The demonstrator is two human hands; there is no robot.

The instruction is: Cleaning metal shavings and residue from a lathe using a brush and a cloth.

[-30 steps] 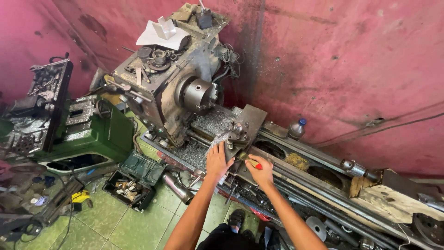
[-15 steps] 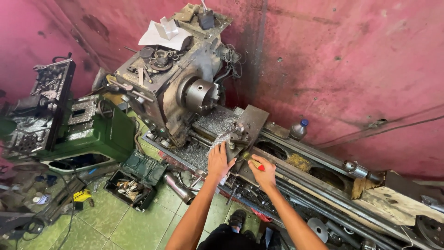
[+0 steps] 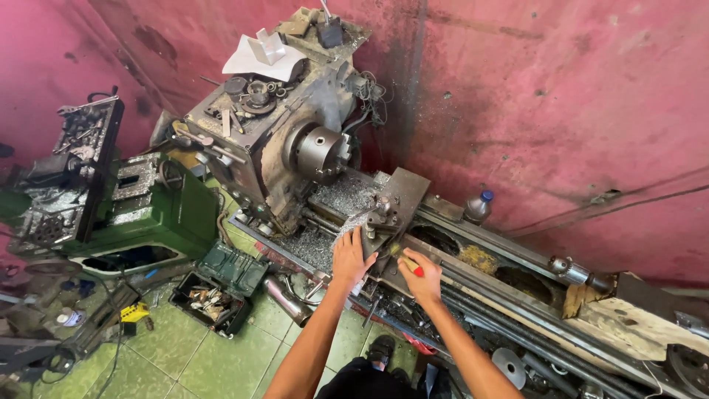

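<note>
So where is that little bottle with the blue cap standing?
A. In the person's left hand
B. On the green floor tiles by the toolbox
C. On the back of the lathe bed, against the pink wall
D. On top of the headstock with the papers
C. The bottle with the blue cap stands upright at the rear edge of the lathe bed, right by the pink wall, away from both hands.

Both bare forearms reach forward and up from the bottom edge. The left hand [image 3: 350, 257] lies palm down, fingers spread. The right hand [image 3: 422, 275] seems curled closed, though its grip is hard to tell.
</note>
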